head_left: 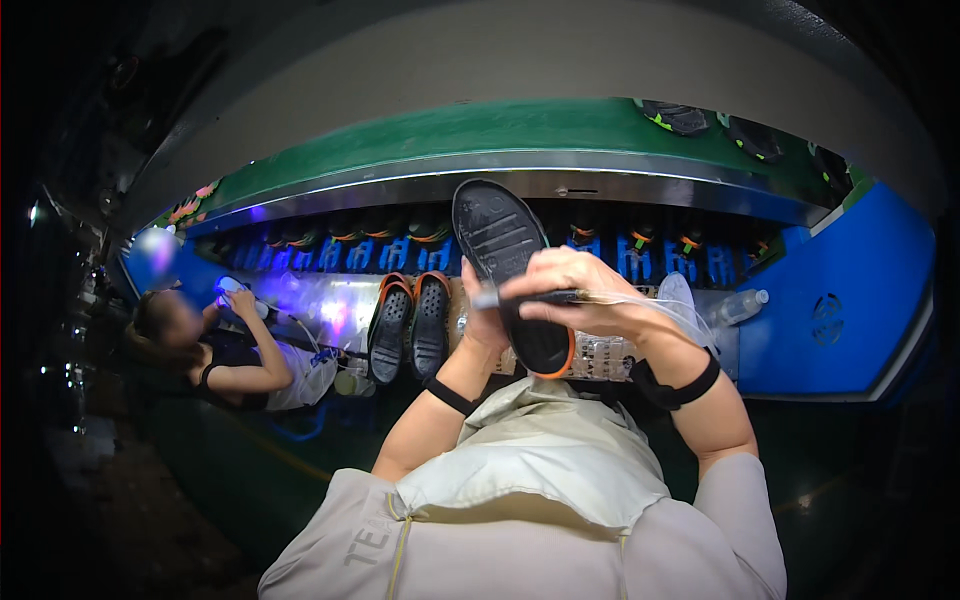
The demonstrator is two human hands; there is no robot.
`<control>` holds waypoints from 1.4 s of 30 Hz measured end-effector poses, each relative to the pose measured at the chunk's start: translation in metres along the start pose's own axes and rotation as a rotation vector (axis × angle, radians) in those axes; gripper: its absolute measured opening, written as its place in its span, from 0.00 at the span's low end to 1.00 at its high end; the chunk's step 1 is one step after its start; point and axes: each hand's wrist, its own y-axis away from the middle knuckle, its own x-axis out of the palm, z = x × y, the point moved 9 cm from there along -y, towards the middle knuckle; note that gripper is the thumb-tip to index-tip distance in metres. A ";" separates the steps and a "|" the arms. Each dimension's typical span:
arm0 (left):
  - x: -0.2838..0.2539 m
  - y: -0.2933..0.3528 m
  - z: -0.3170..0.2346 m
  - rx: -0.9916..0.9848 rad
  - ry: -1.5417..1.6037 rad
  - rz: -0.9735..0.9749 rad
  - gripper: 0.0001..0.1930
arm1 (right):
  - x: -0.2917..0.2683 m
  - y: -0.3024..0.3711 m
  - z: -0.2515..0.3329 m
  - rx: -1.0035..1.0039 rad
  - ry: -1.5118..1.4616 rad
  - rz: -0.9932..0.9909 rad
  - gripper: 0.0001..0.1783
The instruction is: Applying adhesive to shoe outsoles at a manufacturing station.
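Note:
A black shoe sole (497, 235) with an orange edge near its lower end is tilted up in front of me, its underside facing me. My left hand (484, 318) grips the shoe from the left side, its fingers partly hidden behind it. Across the sole, my right hand (590, 290) is closed around a slim dark-handled, brush-like tool (550, 297). The tool's pale head is blurred and lies over the shoe's left edge. From its handle end, thin clear tubing (655, 300) passes over my right wrist.
Two black perforated clogs (430, 325) with orange edges stand left on the bench. At right lie a clear plastic bottle (740, 307) and a white rounded object (675, 290). Behind are blue holders (635, 262) and a green conveyor (450, 135) carrying dark shoes. Another person (260, 375) works at left.

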 end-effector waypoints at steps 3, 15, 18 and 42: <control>0.003 -0.004 -0.019 0.127 -0.008 -0.011 0.38 | -0.013 0.007 -0.003 0.106 -0.200 -0.249 0.14; 0.024 -0.020 -0.071 0.174 0.010 0.056 0.57 | 0.018 0.008 0.042 -0.015 0.180 0.046 0.18; 0.031 -0.022 -0.081 0.173 0.018 0.103 0.59 | 0.015 0.011 0.037 0.039 -0.143 0.059 0.16; 0.067 -0.060 -0.084 -0.200 -1.300 0.182 0.46 | 0.028 -0.006 0.044 0.033 0.311 0.307 0.21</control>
